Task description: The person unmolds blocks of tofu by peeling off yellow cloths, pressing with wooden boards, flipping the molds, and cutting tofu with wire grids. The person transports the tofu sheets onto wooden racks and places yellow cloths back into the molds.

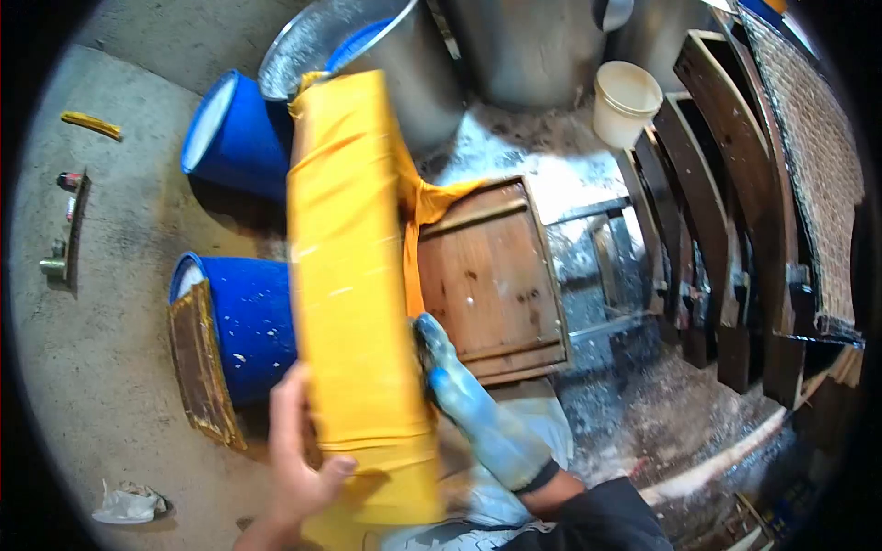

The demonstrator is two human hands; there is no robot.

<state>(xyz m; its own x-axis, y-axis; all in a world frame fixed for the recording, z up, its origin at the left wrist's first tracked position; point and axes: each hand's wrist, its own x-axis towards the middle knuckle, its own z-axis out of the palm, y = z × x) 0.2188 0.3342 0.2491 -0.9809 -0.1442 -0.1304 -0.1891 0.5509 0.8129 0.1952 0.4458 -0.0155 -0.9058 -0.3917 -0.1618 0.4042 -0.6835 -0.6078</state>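
Observation:
A long box-like piece wrapped in yellow cloth [354,266] stands tilted in front of me, its lower end blurred. My left hand [308,459], bare, grips its lower left side with the thumb across the near face. My right hand [482,413], in a pale blue-stained glove, presses against the right side; its fingertips are partly hidden behind the cloth. Loose yellow-orange cloth hangs from the right side and reaches over the top edge of a wooden panel with a raised frame [487,285], which lies behind.
Blue barrels [248,321] lie at the left, one with a brown frame [202,363] against it. Metal drums [524,46] and a white bucket [627,101] are at the back. Dark wooden boxes [707,174] line the right. A yellow strip [91,124] lies on the floor.

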